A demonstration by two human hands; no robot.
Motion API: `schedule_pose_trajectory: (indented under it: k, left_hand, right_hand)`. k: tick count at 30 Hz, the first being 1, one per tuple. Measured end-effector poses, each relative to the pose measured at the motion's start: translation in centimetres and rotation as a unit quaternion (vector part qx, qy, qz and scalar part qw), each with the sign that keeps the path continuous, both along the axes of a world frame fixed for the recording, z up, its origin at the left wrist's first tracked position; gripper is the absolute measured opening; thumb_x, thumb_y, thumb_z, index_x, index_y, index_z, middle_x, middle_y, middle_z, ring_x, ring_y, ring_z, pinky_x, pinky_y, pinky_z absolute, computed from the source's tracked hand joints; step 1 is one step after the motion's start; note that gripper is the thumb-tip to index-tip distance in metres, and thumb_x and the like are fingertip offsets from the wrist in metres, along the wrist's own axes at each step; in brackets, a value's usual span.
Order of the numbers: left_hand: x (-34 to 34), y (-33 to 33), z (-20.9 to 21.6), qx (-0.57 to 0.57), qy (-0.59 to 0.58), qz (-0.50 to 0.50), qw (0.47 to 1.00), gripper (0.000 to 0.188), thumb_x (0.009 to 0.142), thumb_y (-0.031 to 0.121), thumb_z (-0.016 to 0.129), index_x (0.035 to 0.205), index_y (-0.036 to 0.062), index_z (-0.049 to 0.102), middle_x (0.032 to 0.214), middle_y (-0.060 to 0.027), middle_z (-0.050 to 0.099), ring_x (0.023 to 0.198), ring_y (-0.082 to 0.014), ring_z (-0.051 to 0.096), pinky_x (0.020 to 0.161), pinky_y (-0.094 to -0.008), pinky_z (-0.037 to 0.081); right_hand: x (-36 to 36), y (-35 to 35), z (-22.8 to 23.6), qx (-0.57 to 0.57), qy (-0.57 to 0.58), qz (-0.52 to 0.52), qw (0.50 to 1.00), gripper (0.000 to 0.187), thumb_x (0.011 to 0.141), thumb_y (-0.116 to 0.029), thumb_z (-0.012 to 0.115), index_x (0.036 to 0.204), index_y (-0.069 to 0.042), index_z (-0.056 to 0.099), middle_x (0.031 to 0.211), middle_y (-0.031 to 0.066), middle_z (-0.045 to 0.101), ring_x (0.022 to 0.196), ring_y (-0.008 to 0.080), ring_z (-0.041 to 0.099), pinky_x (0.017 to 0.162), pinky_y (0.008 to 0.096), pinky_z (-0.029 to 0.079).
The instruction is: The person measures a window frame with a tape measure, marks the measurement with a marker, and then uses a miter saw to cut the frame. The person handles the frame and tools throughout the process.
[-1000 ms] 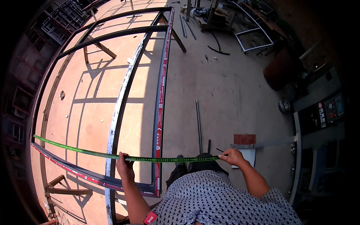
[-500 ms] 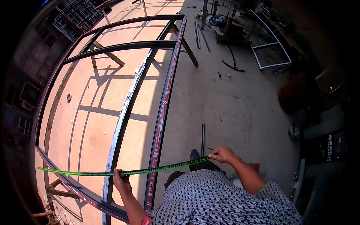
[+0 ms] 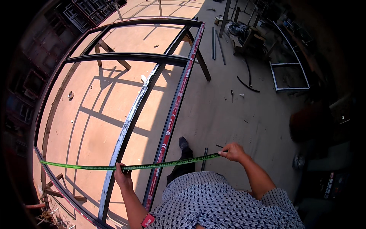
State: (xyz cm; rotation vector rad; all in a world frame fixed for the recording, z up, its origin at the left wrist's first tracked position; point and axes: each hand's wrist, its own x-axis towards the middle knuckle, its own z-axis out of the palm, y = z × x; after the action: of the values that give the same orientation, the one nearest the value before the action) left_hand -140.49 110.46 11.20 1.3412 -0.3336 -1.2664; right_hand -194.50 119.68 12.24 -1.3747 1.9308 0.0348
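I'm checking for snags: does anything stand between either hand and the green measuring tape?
Nothing visible does: the left hand and the right hand both hold the green measuring tape directly. Between them, it crosses in front of the red-labelled bar.

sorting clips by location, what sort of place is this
Probably a metal-fabrication workshop or yard: a large dark frame is raised above the floor, loose metal bars lie beyond it, and the left hand and right hand hold a green tape measure.
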Motion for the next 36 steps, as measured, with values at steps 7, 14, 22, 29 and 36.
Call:
schedule_pose_trajectory:
  k: [7, 14, 22, 29, 36]
  left_hand:
    - [-6.9, -13.0, -2.6, 0.013, 0.036, 0.019, 0.999, 0.029, 0.107, 0.036, 0.057, 0.091, 0.0124, 0.063, 0.08, -0.0015, 0.062, 0.071, -0.0145, 0.062, 0.068, -0.0326, 0.055]
    - [-10.8, -22.2, -1.2, 0.007, 0.031, 0.031, 0.999, 0.031, 0.107, 0.036, 0.058, 0.091, 0.0094, 0.062, 0.084, -0.0037, 0.062, 0.078, -0.0166, 0.064, 0.074, -0.0353, 0.059]
    - [-15.5, -22.6, 0.2, 0.002, -0.016, 0.2, 0.98, 0.028, 0.106, 0.033, 0.059, 0.092, 0.0096, 0.061, 0.084, -0.0026, 0.06, 0.074, -0.017, 0.063, 0.068, -0.0334, 0.059]
    - [-25.8, -18.8, 0.5, 0.093, -0.047, 0.304, 0.947, 0.033, 0.104, 0.038, 0.06, 0.094, 0.0069, 0.064, 0.088, -0.0053, 0.064, 0.079, -0.0179, 0.066, 0.071, -0.0365, 0.059]
    - [-32.2, -14.6, 0.1, 0.125, -0.028, 0.397, 0.909, 0.031, 0.103, 0.039, 0.06, 0.096, 0.0088, 0.063, 0.086, -0.0036, 0.066, 0.08, -0.0168, 0.066, 0.072, -0.0353, 0.058]
  right_hand:
    - [-6.7, -10.7, -0.1, 0.009, 0.038, -0.026, 0.999, 0.043, 0.09, -0.058, 0.069, 0.099, -0.019, 0.082, 0.086, 0.0099, 0.076, 0.086, 0.0312, 0.072, 0.078, 0.0424, 0.056]
    - [-12.9, -23.2, 1.2, -0.001, 0.011, 0.008, 1.0, 0.042, 0.089, -0.057, 0.071, 0.098, -0.017, 0.082, 0.087, 0.011, 0.076, 0.086, 0.0319, 0.072, 0.076, 0.0441, 0.055]
    - [-18.5, -40.4, -1.2, -0.017, -0.033, 0.15, 0.988, 0.042, 0.087, -0.053, 0.074, 0.094, -0.012, 0.081, 0.084, 0.0131, 0.073, 0.083, 0.0335, 0.071, 0.073, 0.0446, 0.055]
    - [-23.5, -51.9, -0.8, -0.088, -0.046, 0.31, 0.945, 0.035, 0.088, -0.036, 0.077, 0.087, 0.0, 0.077, 0.074, 0.0184, 0.07, 0.068, 0.0335, 0.068, 0.064, 0.0438, 0.05]
    - [-24.5, -60.1, 0.4, -0.072, 0.003, 0.445, 0.893, 0.039, 0.088, -0.038, 0.077, 0.088, 0.002, 0.076, 0.079, 0.0216, 0.069, 0.072, 0.0375, 0.068, 0.067, 0.0457, 0.05]
